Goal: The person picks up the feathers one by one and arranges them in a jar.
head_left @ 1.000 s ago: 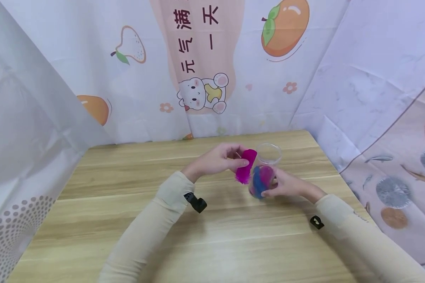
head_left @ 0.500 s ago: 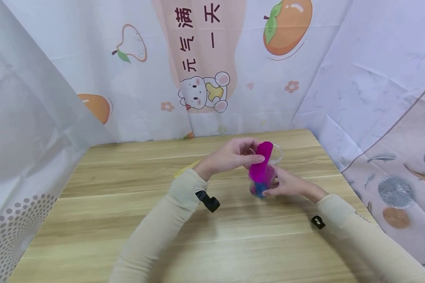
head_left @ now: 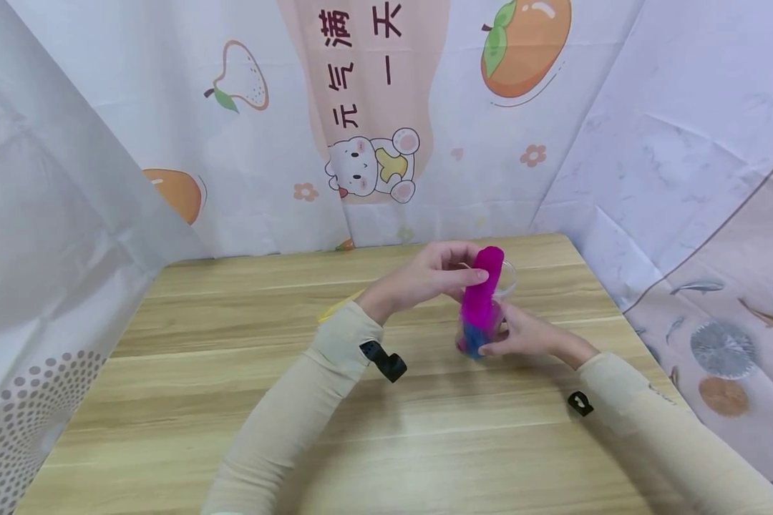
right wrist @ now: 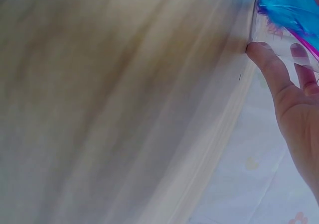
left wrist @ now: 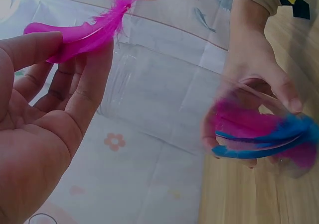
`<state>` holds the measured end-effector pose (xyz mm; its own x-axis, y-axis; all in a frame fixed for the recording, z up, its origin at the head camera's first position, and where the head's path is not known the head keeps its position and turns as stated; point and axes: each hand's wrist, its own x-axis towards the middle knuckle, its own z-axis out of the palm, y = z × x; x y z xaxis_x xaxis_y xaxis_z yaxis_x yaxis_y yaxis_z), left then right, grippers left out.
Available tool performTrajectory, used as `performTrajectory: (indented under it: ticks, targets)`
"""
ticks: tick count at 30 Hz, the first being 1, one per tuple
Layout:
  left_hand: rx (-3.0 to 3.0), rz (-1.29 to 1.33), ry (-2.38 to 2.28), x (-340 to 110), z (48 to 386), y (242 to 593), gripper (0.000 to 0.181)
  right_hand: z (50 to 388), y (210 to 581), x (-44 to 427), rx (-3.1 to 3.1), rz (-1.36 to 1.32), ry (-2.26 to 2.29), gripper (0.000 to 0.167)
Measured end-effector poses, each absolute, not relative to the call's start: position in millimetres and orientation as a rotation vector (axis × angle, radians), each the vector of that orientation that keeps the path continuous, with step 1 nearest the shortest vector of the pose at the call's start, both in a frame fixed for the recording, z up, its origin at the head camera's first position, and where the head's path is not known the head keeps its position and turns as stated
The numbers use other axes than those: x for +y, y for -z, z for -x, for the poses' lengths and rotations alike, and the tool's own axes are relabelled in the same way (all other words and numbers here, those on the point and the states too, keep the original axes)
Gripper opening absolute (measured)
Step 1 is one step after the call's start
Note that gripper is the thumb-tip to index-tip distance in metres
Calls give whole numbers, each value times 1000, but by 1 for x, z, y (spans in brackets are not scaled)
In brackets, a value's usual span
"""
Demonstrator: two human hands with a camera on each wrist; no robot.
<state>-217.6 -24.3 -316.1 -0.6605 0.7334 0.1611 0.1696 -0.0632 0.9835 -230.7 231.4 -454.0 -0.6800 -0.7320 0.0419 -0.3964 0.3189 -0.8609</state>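
Observation:
My left hand [head_left: 430, 280] pinches a magenta feather [left wrist: 82, 39] between thumb and fingers. In the left wrist view the feather's fluffy end is beside the mouth of a clear jar [left wrist: 154, 97]. My right hand [head_left: 523, 333] grips the jar near its base, fingers curled around the wall. Blue feathers [left wrist: 269, 138] and magenta feathers [left wrist: 244, 118] lie inside at the jar's bottom. From the head view the held feather overlaps the jar's upper part. The right wrist view catches only the lower jar, with a bright blue feather [right wrist: 286, 7] behind its wall.
A clear round lid [head_left: 512, 277] lies on the wooden table [head_left: 245, 386] behind the hands, partly covered by the feather. Something yellow [head_left: 338, 307] shows from behind the left forearm. Printed curtains [head_left: 258, 179] hang along the table's back and sides.
My left hand has moved right and away from the person, carrying the magenta feather from beside the jar to over its mouth. A yellow thing has come into sight. The right hand stays around the jar.

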Motion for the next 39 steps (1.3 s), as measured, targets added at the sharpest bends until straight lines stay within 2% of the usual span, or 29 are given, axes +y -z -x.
performTrajectory:
  ticks: [28, 39]
  targets:
    - [1814, -1006, -1827, -10, 227, 282, 17, 234, 456, 230, 2231, 1052, 1341, 76]
    - [1850, -1008, -1937, -7, 230, 278, 18, 233, 457, 232, 2221, 1035, 1346, 87]
